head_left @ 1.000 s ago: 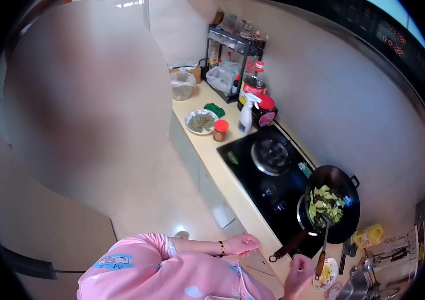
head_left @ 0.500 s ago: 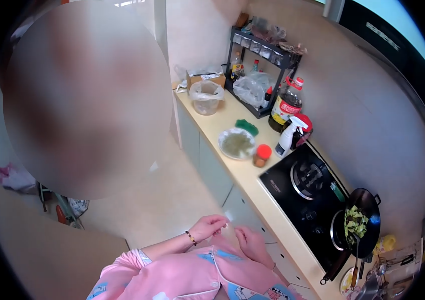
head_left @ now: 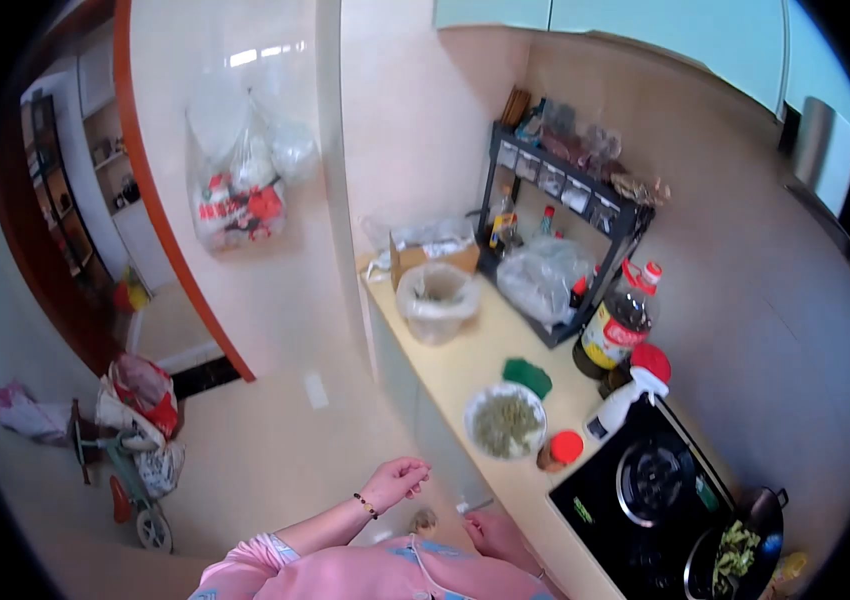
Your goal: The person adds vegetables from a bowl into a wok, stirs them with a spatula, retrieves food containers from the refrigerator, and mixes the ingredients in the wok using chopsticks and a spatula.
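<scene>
My left hand (head_left: 398, 484), with a beaded bracelet at the wrist, is held over the floor in front of my pink top (head_left: 345, 570). Its fingers are loosely curled together, and nothing shows in them. To its right, my right hand (head_left: 497, 536) is lower, close to the counter front, with curled fingers and no object visible. The two hands are apart. Nearest on the counter are a white bowl (head_left: 473, 437) of greenish shredded food, a red-lidded jar (head_left: 559, 452) and a green cloth-like piece (head_left: 527, 377).
A wok (head_left: 771, 520) with chopped greens sits on the black gas stove (head_left: 585, 488). Along the counter (head_left: 415, 367) stand a lined bin (head_left: 435, 325), a spice rack (head_left: 567, 215), an oil bottle (head_left: 617, 325) and a spray bottle (head_left: 625, 403). A small bike (head_left: 130, 470) is at the left.
My hands, close together before, have separated. The view has turned, so the stove sits lower. The large blurred shape at the left is gone, showing a doorway and hanging bags.
</scene>
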{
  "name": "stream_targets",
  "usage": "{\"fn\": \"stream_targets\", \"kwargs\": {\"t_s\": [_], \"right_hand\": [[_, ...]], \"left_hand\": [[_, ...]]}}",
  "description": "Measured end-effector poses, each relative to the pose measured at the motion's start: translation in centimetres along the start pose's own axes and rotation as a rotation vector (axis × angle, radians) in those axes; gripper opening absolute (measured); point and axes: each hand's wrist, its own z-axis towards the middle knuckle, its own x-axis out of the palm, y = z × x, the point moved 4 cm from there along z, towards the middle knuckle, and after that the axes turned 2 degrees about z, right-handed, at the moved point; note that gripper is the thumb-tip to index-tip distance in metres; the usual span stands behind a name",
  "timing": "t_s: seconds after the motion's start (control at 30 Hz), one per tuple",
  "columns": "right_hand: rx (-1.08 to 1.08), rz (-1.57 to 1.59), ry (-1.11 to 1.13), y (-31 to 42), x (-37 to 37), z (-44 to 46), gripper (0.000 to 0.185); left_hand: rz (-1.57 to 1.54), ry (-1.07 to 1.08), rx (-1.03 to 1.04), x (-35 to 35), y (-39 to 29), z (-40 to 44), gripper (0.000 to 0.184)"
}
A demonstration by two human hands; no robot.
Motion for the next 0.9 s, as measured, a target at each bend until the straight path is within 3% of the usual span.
{"fn": "stream_targets", "kwargs": {"t_s": [0.07,0.27,0.4,0.57,0.7,0.9], "right_hand": [[0.074,-0.001,0.032,1.6,-1.6,3.3,0.023],[0.045,0.027,-0.123,-1.3,-1.7,9.8,0.023],[0.122,0.076,-0.036,-1.1,-3.1,12.1,0.024],[0.380,0.102,-0.295,-2.4,-4.0,13.5,0.022],[0.505,-0.024,-0.380,-5.2,-0.4,15.3,0.025],[0.914,0.157,-0.454,-1.8,2.4,20.7,0.024]], "left_hand": [[0.040,-0.014,-0.018,-2.6,-2.2,3.2,0.025],[0.089,-0.085,0.256,-9.5,-13.5,13.6,0.025],[0.179,-0.129,0.454,-13.4,-22.5,21.7,0.026],[0.264,-0.222,0.693,-16.6,-35.0,35.9,0.023],[0.550,-0.351,0.973,-17.2,-45.6,47.6,0.028],[0.600,-0.400,1.015,-14.6,-55.8,61.4,0.026]]}}
